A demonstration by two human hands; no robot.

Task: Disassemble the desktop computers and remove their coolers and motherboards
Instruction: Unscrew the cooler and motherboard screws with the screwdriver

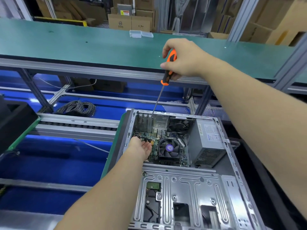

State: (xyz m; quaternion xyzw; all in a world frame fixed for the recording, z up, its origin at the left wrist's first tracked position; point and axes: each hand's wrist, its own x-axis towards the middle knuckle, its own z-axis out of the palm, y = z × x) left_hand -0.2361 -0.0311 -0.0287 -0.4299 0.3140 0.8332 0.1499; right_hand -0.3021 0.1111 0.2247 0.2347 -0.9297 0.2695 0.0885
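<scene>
At far left, a black moulded bin [15,120] sits on a green-edged ledge; beyond it a coil of grey cable [78,107] lies on the blue lower shelf under the long green-topped workbench [83,44].

The left hand [141,149] reaches into the open grey steel desktop case [182,180], palm up, fingers relaxed and spread, resting on or just above the green motherboard [152,143] beside a black cable [146,139]. Whether the fingertips touch the board cannot be told.

The motherboard lies flat on the case floor in the far left compartment, below the row of rear expansion-slot covers [143,122]. Just right of the hand, the black finned cooler with its purple-hubbed fan [169,149] stands on the board. The grey perforated power supply [208,143] occupies the far right corner.

The right hand [184,58] grips the orange-and-black handle of a long-shafted screwdriver [167,70], fingers and thumb wrapped round it; the tip meets the rear upper edge of the case, at the slot-cover bracket (presumably a retaining screw).

Handling judgement: the motherboard is thin, stiff and fragile; lift it by its bare edges, never by components or connectors, once all screws and cables are free. The cooler is likely the heavier, rigid part; grasp it by the fan frame sides, as the fins may be sharp and easily bent
</scene>
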